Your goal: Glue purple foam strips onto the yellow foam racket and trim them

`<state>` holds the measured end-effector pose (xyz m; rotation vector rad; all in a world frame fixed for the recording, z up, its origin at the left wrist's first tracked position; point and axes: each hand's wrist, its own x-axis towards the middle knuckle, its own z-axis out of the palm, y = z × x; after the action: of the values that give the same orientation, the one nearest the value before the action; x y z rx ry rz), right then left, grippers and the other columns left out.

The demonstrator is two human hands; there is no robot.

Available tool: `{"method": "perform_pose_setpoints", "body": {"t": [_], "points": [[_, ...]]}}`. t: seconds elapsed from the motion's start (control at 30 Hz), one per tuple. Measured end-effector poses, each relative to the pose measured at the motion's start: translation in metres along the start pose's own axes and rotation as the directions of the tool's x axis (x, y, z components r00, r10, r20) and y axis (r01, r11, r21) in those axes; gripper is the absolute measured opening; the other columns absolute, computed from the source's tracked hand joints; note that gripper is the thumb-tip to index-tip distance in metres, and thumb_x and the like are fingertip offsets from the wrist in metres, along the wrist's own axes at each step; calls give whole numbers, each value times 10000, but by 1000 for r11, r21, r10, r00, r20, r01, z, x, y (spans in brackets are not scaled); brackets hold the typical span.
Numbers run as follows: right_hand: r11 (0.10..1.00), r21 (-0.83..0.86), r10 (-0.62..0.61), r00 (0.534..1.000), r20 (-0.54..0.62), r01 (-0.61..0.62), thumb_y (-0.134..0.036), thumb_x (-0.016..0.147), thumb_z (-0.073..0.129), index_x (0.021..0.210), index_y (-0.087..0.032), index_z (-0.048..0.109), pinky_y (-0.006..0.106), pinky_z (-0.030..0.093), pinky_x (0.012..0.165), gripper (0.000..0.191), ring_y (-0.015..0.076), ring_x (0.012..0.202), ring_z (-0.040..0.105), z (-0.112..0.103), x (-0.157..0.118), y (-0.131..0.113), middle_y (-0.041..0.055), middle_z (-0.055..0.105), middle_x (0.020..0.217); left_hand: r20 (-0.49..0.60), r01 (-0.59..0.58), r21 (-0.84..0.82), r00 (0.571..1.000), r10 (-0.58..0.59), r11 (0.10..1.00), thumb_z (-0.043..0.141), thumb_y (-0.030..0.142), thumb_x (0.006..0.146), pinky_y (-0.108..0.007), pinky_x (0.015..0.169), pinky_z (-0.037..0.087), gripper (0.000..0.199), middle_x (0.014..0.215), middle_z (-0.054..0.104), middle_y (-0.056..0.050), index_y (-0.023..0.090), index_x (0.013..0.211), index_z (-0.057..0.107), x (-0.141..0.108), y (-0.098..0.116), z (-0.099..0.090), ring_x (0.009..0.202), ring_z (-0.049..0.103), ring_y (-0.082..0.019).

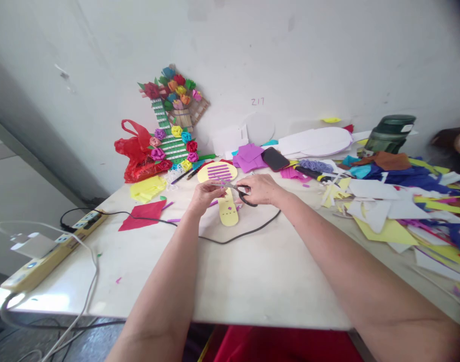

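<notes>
Black-handled scissors [249, 200] are in my right hand [262, 188], fingers through the handles, blades pointing left. The blade tips reach my left hand [206, 197], whose fingers are pinched together on something too small to make out. Behind and below the blades lies a yellow paper cutout: an oval top [203, 172] carrying several purple strips [219, 173], and a rounded lower stem [228, 217] with small purple bits on it. Loose purple strips [174, 220] and a red paper piece [142, 215] lie left of my left hand.
A black cable [230, 242] crosses the table before the cutout. A power strip [69, 240] sits at left. Paper flowers [177, 90] and a red bag [135, 151] stand at the wall. Paper scraps [384, 211] and a green bottle [388, 133] are at right.
</notes>
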<state>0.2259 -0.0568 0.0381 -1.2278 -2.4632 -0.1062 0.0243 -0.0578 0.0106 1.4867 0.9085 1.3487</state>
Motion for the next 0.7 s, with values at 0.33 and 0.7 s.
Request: {"method": "perform_pose_setpoints", "body": {"t": [0.33, 0.7], "points": [[993, 107, 43, 998, 39, -47, -576, 606, 630, 979, -282, 647, 252, 317, 581, 475, 156, 690, 567, -1, 1, 0, -15, 661, 748, 27, -18, 51, 999, 16, 999, 772, 294, 566, -268, 579, 459, 257, 613, 646, -28, 127, 733, 671, 2, -5, -4, 550, 572, -122], [993, 119, 18, 999, 45, -23, -608, 607, 599, 833, -252, 658, 243, 278, 554, 426, 140, 644, 533, -1, 1, 0, -13, 635, 691, 49, 12, 43, 999, -14, 999, 757, 311, 590, -262, 607, 473, 238, 609, 627, -25, 122, 700, 664, 2, -6, -5, 565, 571, -115]]}}
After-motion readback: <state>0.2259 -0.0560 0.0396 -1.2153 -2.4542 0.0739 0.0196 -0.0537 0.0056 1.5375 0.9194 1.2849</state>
